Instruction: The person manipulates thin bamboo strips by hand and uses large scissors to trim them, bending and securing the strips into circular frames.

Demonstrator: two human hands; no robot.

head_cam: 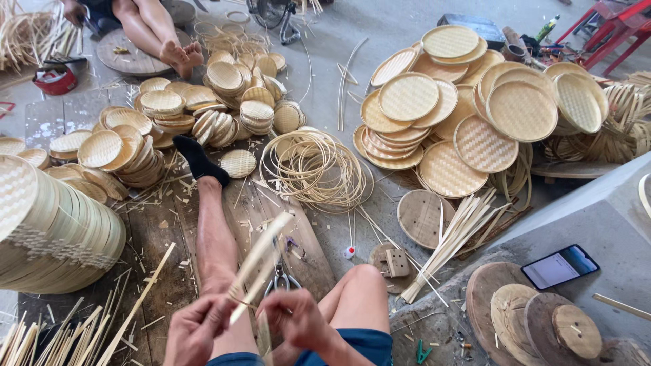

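Your left hand (196, 330) & right hand (298, 322) both pinch a thin bamboo strip (261, 261), low in view over your lap, its blurred end angling up-right. Scissors (281, 279) lie just behind on the plank. Farther: rim hoops (315, 166), then woven trays (468, 102) stacked right.

Grey concrete floor (400, 41), daylight, dark wooden boards (169, 237) underfoot. Red metal furniture (614, 27) top right, grey concrete slab (597, 224) at right. No walls or windows seen.
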